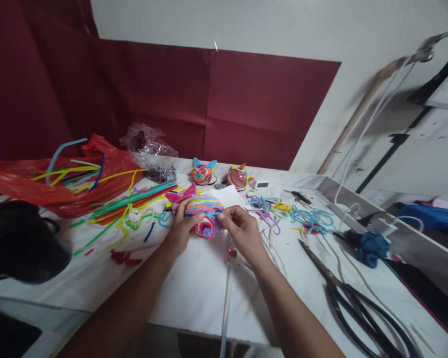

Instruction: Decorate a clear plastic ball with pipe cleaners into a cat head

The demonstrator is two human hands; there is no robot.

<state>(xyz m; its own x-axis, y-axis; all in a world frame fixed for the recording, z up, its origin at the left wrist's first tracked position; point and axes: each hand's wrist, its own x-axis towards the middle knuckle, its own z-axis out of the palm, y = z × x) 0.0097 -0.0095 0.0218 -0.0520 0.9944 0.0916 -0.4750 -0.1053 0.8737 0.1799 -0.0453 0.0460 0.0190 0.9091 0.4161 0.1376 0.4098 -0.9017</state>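
Note:
Over the middle of the white table, my left hand (pixel 181 226) grips a colourful cat-face craft (pixel 205 205) covered in striped and coiled pipe cleaners, with pink ears at its left. The thumb lies across its front. My right hand (pixel 242 228) is at the craft's right edge, thumb and forefinger pinched together; what they hold there is too small to make out. Beneath the right hand, a device with a red light (pixel 232 253) is partly hidden, and a translucent stick (pixel 227 303) runs from it towards the table's front edge.
Two similar cat faces (pixel 202 174) (pixel 239 177) stand at the back. Pipe cleaners (pixel 134 199) and a red plastic bag (pixel 108 154) lie left, near a black object (pixel 26 243). Right are tangled offcuts (pixel 313 217), large scissors (pixel 343 288), cables and a dark phone-like slab (pixel 425 298).

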